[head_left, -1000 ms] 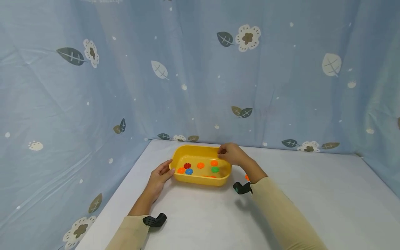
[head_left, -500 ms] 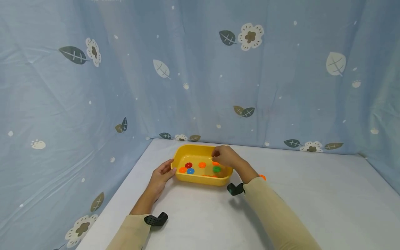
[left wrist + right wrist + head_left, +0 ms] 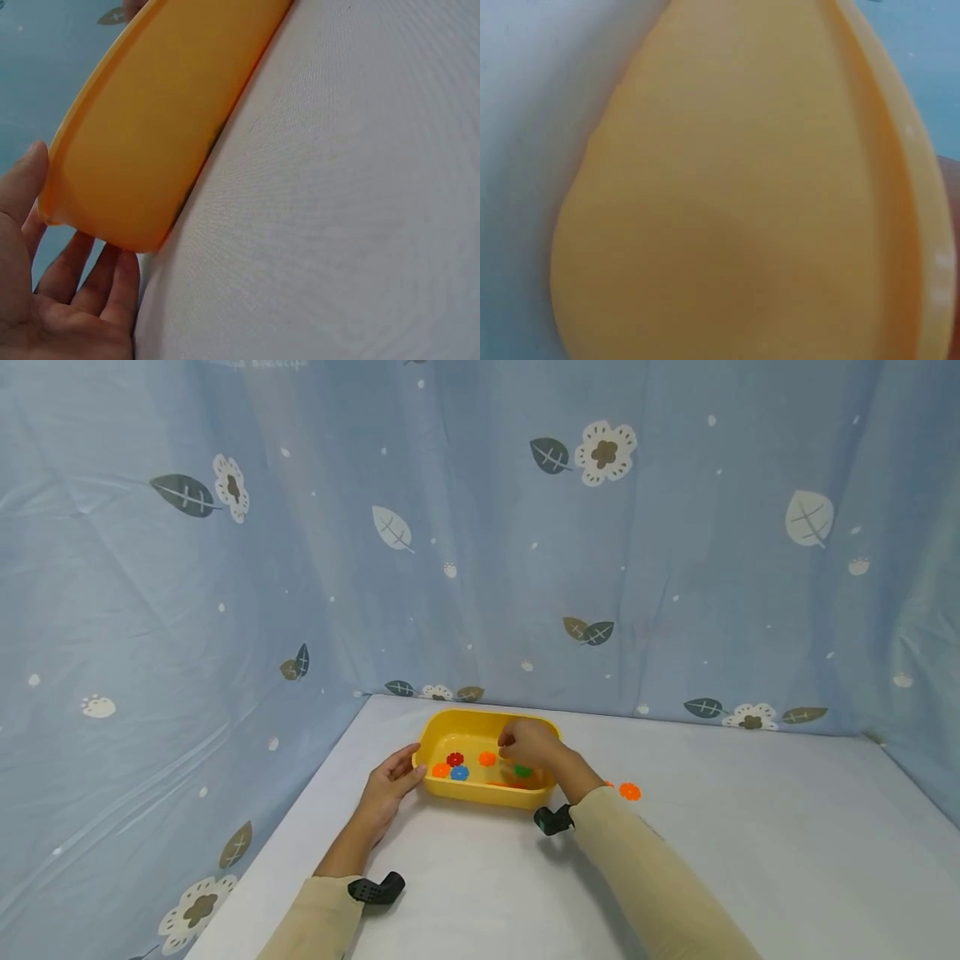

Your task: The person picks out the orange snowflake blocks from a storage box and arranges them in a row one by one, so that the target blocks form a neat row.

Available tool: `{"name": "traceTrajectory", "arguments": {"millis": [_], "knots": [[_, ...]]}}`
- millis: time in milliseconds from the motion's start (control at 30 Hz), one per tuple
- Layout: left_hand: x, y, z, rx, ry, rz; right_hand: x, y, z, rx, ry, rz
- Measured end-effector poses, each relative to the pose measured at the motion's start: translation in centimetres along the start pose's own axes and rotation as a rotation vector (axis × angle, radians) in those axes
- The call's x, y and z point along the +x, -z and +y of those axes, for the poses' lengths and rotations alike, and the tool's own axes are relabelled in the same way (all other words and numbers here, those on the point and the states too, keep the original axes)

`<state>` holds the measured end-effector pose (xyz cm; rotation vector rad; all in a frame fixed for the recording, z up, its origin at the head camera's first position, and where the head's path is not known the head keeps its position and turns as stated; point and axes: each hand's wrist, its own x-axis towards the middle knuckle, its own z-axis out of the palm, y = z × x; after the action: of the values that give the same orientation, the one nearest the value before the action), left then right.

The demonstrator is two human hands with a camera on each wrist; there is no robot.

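Observation:
A yellow plastic tub holds several flower-shaped plastic pieces: red, blue, green and orange ones. At its left end, my left hand grips the wall, thumb at the rim; the left wrist view shows the other fingers against the end wall. My right hand reaches over the right part of the tub, fingers bent and pointing inward. Whether it pinches a piece cannot be seen. In the right wrist view the tub's outer wall covers nearly everything.
Two orange flower pieces lie on the white table to the right of the tub, one in full view and one partly behind the right forearm. A blue patterned curtain hangs behind the table and along its left side.
My right hand has moved left and lower into the tub, now covering an orange piece there. More of the orange pieces on the table shows. The left hand keeps its hold.

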<state>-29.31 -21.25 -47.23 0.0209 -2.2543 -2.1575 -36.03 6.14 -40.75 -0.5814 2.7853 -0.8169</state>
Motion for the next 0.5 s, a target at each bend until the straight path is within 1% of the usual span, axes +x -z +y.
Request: {"name": "traceTrajectory", "arguments": {"millis": [67,200,500], "knots": [[0.0,0.0,0.0,0.001,0.002,0.005,0.2,-0.2,-0.2,0.010,-0.023,-0.021],[0.1,0.0,-0.1,0.002,0.010,0.006,0.6,-0.5,-0.5,0.005,-0.048,-0.033],[0.0,-0.1,0.0,0.008,0.008,0.011,1.2,-1.2,-0.9,-0.007,-0.045,-0.042]]}}
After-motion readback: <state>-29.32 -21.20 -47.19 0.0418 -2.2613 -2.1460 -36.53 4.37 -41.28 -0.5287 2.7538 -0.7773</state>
